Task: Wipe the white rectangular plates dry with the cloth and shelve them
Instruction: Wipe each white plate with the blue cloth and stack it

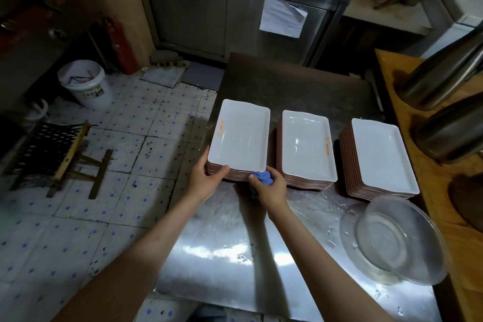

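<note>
Wet steel counter (235,256), centre of frame, carrying three plate stacks. Left stack (239,136) just beyond both hands, long axis running away toward frame top. Left hand (206,178) nearer, thumb over top plate's near rim, fingers beneath. Right hand (269,185) bunched around blue cloth (262,177), at near right corner.

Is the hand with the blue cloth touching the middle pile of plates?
Apart. In the head view, the right hand bunching the blue cloth sits by the left stack; bare steel table shows between it and the middle stack.
</note>
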